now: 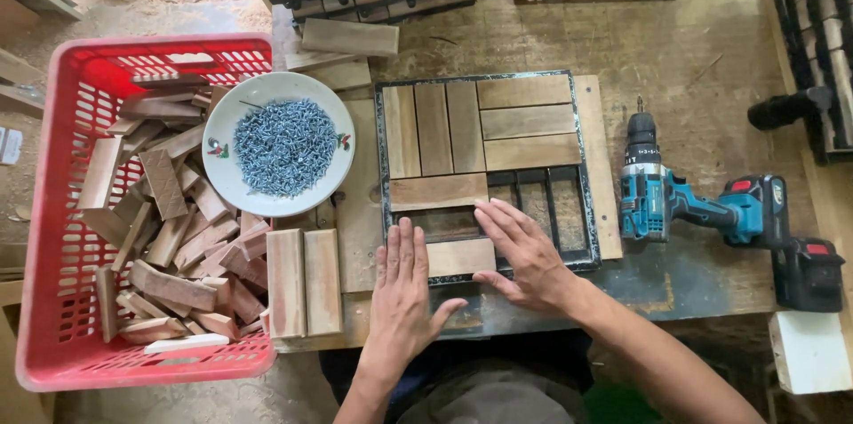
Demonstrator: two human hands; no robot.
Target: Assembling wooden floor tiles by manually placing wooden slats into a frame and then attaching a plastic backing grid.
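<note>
Two hands, both yours, lie flat near the bottom middle of the frame. Your left hand (404, 286) is open w/ fingers straight, palm down, resting on the lower left edge of the black frame (380, 157) and just touching the left end of a short wood slat (460, 257). Your right hand (524, 251) is open too, fingers spread, pressing on the right end of that same slat & over the empty slots next to it. Neither hand grips anything; they just push flat. The slat sits in the bottom row of the frame, below another slat (438, 191) that lies sideways. The top half of the frame is full: three slats stand up on the left, three lie sideways on the right. The bottom right part shows bare black bars. Left of the frame, a white bowl (222, 166) full of small silver screws (284, 147) rests on the corner of a red basket (53, 237) holding lots of wood bits. Two more slats (304, 282) lie side by side just below the bowl. On the right of the frame, a blue & black drill (675, 206) lies on the wooden table (693, 51), well apart from your hands.
</note>
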